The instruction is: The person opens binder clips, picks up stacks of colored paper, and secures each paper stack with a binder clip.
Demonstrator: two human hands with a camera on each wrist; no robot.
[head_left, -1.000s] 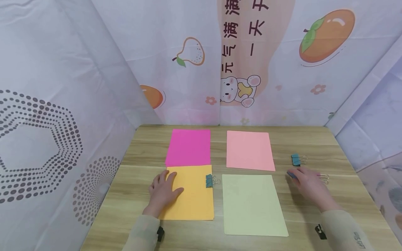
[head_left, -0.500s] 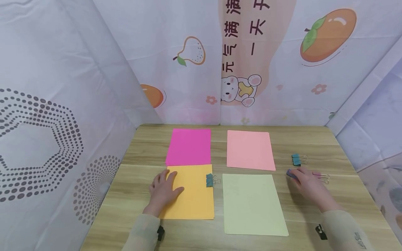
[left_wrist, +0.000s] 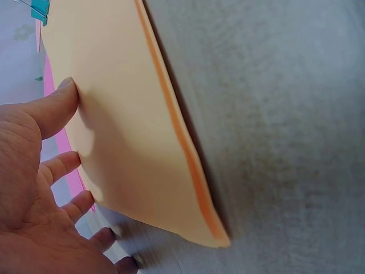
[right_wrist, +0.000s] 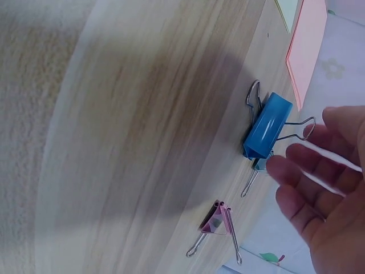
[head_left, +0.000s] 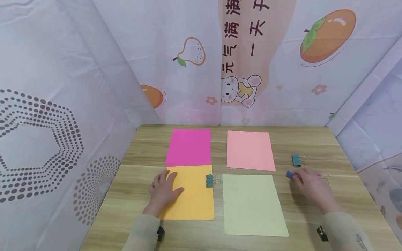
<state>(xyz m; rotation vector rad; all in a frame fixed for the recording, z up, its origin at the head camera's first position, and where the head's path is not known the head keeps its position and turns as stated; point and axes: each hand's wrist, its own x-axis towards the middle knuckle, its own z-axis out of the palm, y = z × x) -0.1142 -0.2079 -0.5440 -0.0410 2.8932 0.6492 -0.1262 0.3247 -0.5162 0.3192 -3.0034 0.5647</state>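
My left hand [head_left: 164, 188] rests at the left edge of the yellow-orange paper stack [head_left: 194, 202], fingers spread, thumb on the sheet. A teal binder clip [head_left: 209, 181] bites the stack's right edge. At the right, my right hand [head_left: 312, 186] holds a blue binder clip [right_wrist: 269, 125] by one wire handle, between thumb and forefinger; its other handle sticks out the far side. A pink binder clip [right_wrist: 215, 221] lies below that hand in the right wrist view, mostly covered in the head view. Another teal binder clip [head_left: 296, 160] lies just beyond the hand.
Pale green paper [head_left: 254, 205] lies between the hands. Magenta paper [head_left: 189, 147] and salmon-pink paper [head_left: 250, 150] lie behind, on the wooden table [head_left: 216, 242]. Printed cloth [head_left: 188, 87] hangs along the table's back edge. Dark bands show near both sleeves.
My right hand has shifted slightly right and its fingers have moved along the blue binder clip, leaving more of it showing. My left hand and the papers stay as they were.
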